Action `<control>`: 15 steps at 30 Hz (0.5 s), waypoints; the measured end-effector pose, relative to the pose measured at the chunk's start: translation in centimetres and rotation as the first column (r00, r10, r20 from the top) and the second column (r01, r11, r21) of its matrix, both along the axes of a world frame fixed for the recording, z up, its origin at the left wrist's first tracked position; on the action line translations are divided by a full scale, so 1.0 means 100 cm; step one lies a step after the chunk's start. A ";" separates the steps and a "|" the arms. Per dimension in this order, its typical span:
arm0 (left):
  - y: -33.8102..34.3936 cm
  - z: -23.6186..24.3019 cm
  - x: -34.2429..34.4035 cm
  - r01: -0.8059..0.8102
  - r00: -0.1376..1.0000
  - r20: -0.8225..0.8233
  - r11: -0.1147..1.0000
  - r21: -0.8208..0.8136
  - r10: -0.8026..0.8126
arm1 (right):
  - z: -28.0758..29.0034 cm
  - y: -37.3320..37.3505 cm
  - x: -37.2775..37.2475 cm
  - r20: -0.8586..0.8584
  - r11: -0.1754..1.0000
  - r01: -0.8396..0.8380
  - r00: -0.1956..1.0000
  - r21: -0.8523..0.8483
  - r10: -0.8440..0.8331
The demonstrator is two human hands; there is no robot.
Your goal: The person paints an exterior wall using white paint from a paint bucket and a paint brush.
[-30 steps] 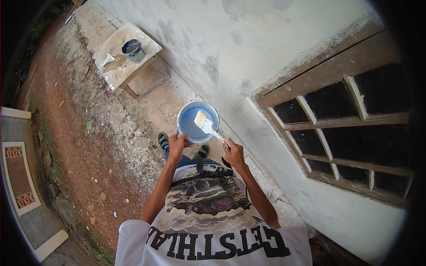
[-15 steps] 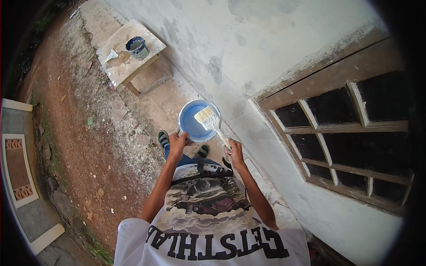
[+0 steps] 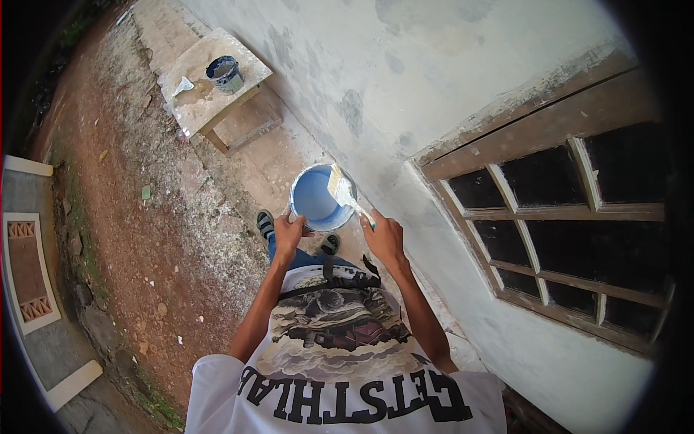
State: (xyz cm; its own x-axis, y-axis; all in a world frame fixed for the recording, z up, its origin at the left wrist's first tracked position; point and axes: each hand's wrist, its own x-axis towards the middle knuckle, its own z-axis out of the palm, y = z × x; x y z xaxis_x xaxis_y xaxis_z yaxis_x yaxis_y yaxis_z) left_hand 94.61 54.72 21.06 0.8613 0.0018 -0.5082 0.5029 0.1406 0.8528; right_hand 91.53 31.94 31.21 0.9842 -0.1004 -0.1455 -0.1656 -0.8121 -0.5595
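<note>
A round bucket (image 3: pixel 307 197), light blue inside with a pale rim, is gripped at its near left rim by my left hand (image 3: pixel 290 233). Bluish-white paint coats its inside. Closed round the handle of a wide paintbrush (image 3: pixel 343 191) is my right hand (image 3: pixel 384 235), just right of the bucket. The brush is smeared with white paint. Its pale bristles are over the bucket's right side, turned edge-on; whether they touch the rim I cannot tell.
A patchy white wall (image 3: pixel 347 72) runs along the right, with a wood-framed window (image 3: pixel 549 213) in it. Ahead, a paint-stained wooden table (image 3: pixel 199 116) bears a dark paint pot (image 3: pixel 225 74) and a small white scrap (image 3: pixel 183 86). Bare reddish soil (image 3: pixel 137 239) lies to the left.
My right hand has turned the paintbrush, so its broad face now shows edge-on and sits further right over the bucket's rim. My left hand and the bucket have hardly moved.
</note>
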 end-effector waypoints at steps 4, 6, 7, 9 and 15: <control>0.005 -0.007 -0.002 -0.085 0.996 0.043 0.996 0.040 0.083 | 0.006 0.013 0.006 0.001 0.994 -0.068 0.998 -0.090 0.068; 0.009 -0.008 -0.001 -0.111 0.993 0.052 0.993 0.030 0.109 | 0.006 0.020 0.005 0.005 0.992 -0.079 0.997 -0.098 0.079; 0.010 -0.008 -0.001 -0.106 0.994 0.040 0.992 0.062 0.104 | 0.006 0.022 0.004 0.007 0.990 -0.085 0.996 -0.108 0.086; 0.012 -0.008 -0.001 -0.108 0.994 0.029 0.990 0.095 0.106 | 0.005 0.025 0.003 0.007 0.986 -0.120 0.993 -0.112 0.121; 0.010 0.003 0.003 -0.031 0.999 0.047 0.987 0.156 0.024 | -0.033 0.041 0.023 -0.013 0.970 -0.165 0.986 -0.175 0.166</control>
